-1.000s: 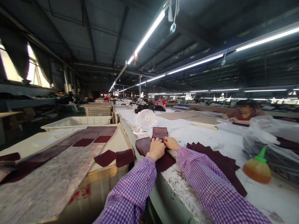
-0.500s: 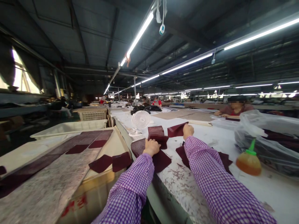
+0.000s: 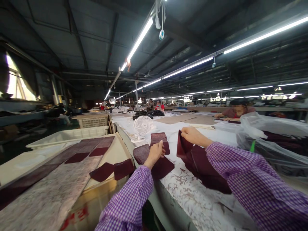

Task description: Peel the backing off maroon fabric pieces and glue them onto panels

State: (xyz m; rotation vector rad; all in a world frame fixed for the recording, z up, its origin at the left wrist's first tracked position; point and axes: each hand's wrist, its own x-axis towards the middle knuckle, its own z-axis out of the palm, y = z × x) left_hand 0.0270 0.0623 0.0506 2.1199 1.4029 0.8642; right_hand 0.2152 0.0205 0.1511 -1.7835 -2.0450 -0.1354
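My right hand (image 3: 192,135) pinches the top edge of a dark maroon fabric piece (image 3: 181,146), which hangs from the fingers above the table. Below it and the right forearm lie more maroon pieces (image 3: 207,168), overlapping one another. My left hand (image 3: 157,152) is over another group of maroon pieces (image 3: 162,167) near the table's left edge. Its fingers are curled in and partly turned away, so whatever they hold, if anything, is hidden. Just beyond that hand lies a maroon piece with a paler, shiny surface (image 3: 158,137).
A white fan (image 3: 143,125) stands beyond my left hand. Cream bins (image 3: 103,189) at left carry a speckled sheet and maroon pieces (image 3: 102,172). On the right are a clear plastic bag (image 3: 255,128) and a green nozzle (image 3: 252,146). A person (image 3: 237,110) sits across the table.
My right hand has drawn the maroon piece nearer, and it now hangs more upright. My left hand has lifted and turned, with the thumb side up. The right sleeve now covers most of the bottle.
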